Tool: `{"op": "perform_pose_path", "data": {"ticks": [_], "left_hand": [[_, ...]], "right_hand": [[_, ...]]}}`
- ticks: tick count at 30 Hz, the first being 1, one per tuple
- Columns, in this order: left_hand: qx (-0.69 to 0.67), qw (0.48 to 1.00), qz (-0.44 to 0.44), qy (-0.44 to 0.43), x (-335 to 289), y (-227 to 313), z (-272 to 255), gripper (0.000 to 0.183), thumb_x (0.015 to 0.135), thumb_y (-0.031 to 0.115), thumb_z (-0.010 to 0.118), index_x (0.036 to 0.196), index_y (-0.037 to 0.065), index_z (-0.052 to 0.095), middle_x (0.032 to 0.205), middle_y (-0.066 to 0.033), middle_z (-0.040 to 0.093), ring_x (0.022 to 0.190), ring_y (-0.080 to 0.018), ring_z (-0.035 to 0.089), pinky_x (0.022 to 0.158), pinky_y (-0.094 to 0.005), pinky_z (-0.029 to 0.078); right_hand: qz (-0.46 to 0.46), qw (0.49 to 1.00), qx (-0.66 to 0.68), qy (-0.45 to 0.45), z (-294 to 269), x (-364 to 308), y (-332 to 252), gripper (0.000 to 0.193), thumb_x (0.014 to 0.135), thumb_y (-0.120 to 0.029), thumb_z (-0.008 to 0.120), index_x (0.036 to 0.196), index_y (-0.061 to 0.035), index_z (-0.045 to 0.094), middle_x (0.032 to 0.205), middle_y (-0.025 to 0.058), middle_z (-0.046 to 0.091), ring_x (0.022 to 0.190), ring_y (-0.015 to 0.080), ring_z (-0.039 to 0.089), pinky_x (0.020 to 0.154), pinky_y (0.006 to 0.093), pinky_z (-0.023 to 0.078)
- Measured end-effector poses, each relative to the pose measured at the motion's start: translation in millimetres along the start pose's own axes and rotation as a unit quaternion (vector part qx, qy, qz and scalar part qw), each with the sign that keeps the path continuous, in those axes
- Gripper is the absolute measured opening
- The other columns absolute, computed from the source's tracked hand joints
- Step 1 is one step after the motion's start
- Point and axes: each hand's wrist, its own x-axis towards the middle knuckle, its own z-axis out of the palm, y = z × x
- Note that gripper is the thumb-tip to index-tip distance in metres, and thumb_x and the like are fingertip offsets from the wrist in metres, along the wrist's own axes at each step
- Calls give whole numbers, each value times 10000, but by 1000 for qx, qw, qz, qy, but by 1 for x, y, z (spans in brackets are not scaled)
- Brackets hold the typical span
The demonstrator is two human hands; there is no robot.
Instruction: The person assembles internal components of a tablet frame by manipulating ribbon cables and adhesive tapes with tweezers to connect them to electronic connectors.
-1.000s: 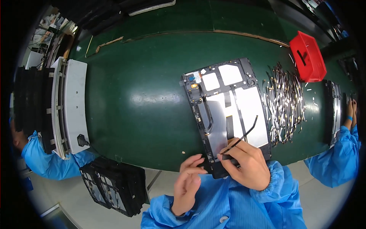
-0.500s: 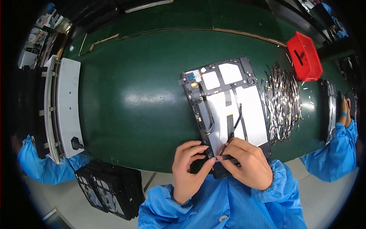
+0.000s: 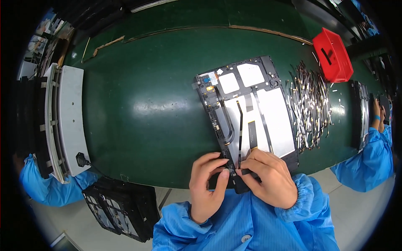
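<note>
An opened tablet-like device (image 3: 278, 121) lies tilted on the bench, with a black frame and silver inner panels. At its lower left edge, my left hand (image 3: 208, 178) rests curled fingertips and thumb on the frame, thumb apart from the forefinger. My right hand (image 3: 268, 175) is over the lower part of the device, thumb and forefinger pinched on the lower end of a thin black flex cable (image 3: 240, 134). The cable stands up along the silver panel, its free end pointing away from me. My right hand hides the device's lower middle.
Right of the device lies a pile of flex cables (image 3: 310, 108), with a red bin (image 3: 333, 56) behind it. White panels (image 3: 72, 117) stand at the left beside a black plug (image 3: 82, 160). Black device frames (image 3: 121, 209) are stacked lower left. Co-workers' blue sleeves (image 3: 364, 161) show at both sides.
The flex cable has swung left, from slanting right to nearly upright. My left thumb has drawn back slightly from the right fingertips. The whole view has shifted a little.
</note>
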Motion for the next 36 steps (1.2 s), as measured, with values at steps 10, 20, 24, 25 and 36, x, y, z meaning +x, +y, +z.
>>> {"op": "perform_pose_path", "data": {"ticks": [10, 20, 24, 25, 36], "left_hand": [[54, 998, 10, 18, -2, 3, 6, 245, 786, -18, 679, 1023, 2, 621, 1164, -131, 501, 936, -195, 607, 787, -282, 532], [-19, 1000, -7, -20, -1, 3, 0, 231, 841, -20, 622, 1067, -9, 571, 1225, -133, 445, 989, -171, 576, 810, -267, 509], [-66, 995, -68, -27, -26, 2, -19, 235, 873, 22, 608, 1098, -26, 563, 1193, -137, 508, 998, -164, 574, 796, -263, 511], [-47, 989, -128, -60, -31, 7, -23, 255, 869, 27, 618, 1112, -26, 565, 1150, -133, 549, 970, -156, 586, 783, -262, 515], [-132, 975, -140, -108, -29, 21, -14, 201, 876, -23, 592, 1068, -52, 541, 922, -155, 639, 743, -160, 638, 639, -257, 551]], "right_hand": [[-3, 1000, -5, 11, 3, -1, 0, 146, 720, -50, 662, 853, -7, 621, 810, 98, 528, 735, 285, 561, 666, 370, 444], [-75, 993, 89, -37, 2, -4, 0, 150, 763, -63, 659, 897, -24, 604, 814, 92, 521, 736, 282, 588, 641, 372, 486], [-60, 997, -11, 44, 8, -8, -2, 177, 758, -111, 693, 886, -35, 597, 803, 85, 496, 661, 264, 597, 589, 364, 491], [-49, 996, -32, 73, 10, -7, -2, 197, 748, -139, 715, 868, -41, 593, 788, 80, 476, 626, 255, 596, 558, 354, 487], [-85, 967, 231, 61, 0, -14, -1, 231, 731, 11, 699, 949, -61, 672, 839, 72, 623, 666, 228, 614, 570, 312, 500]]}}
